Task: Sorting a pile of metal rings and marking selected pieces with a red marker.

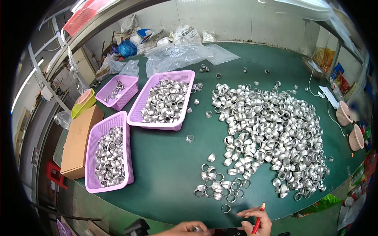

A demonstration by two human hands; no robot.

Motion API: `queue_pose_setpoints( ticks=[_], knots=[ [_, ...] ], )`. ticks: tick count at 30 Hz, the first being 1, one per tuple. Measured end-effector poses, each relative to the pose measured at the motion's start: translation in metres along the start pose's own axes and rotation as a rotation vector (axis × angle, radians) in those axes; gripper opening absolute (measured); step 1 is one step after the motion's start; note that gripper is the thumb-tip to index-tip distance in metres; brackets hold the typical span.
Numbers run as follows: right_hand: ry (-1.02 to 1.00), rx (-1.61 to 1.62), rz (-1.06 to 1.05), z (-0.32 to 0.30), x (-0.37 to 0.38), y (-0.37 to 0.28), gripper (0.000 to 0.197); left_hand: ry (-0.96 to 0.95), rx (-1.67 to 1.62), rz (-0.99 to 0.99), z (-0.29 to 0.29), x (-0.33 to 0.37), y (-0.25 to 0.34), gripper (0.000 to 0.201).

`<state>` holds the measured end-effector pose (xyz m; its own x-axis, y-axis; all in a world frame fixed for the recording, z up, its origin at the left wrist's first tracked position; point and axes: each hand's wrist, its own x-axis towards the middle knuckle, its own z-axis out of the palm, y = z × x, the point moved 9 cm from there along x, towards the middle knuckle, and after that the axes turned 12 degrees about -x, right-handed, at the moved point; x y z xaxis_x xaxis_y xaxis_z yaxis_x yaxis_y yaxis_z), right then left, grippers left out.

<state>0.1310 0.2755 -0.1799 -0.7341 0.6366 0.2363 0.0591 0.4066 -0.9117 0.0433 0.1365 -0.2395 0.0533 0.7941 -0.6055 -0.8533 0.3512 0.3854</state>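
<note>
My left hand (185,229) is at the table's near edge, its fingers curled around a silvery metal ring (195,229) that is mostly hidden. To its right, my right hand (258,222) grips a slim red pencil (258,221), pale tip pointing up, with the index finger reaching left. A single metal ring (226,208) lies just beyond my hands. Behind it is a small loose group of rings (218,184), some standing on edge. A large heap of the same short rings (271,126) spreads over the right half of the table.
On the left, a purple basket (89,157) and a larger purple basket (136,106) hold many rings; a smaller purple basket (103,91) has several. A cardboard box (76,141) stands beside them. Clear plastic bags (173,59) lie at the back of the green table (165,165).
</note>
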Motion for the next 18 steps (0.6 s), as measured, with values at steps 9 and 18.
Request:
queue_pose_setpoints(
  ticks=[9,18],
  knots=[
    [-0.014,-0.087,0.073,0.008,-0.012,0.010,0.021,0.874,1.335,1.413,0.023,-0.050,0.307,0.048],
    [0.069,-0.384,-0.100,0.027,0.025,0.014,0.018,0.442,1.319,0.947,-0.001,0.043,0.122,0.022]
  ],
)
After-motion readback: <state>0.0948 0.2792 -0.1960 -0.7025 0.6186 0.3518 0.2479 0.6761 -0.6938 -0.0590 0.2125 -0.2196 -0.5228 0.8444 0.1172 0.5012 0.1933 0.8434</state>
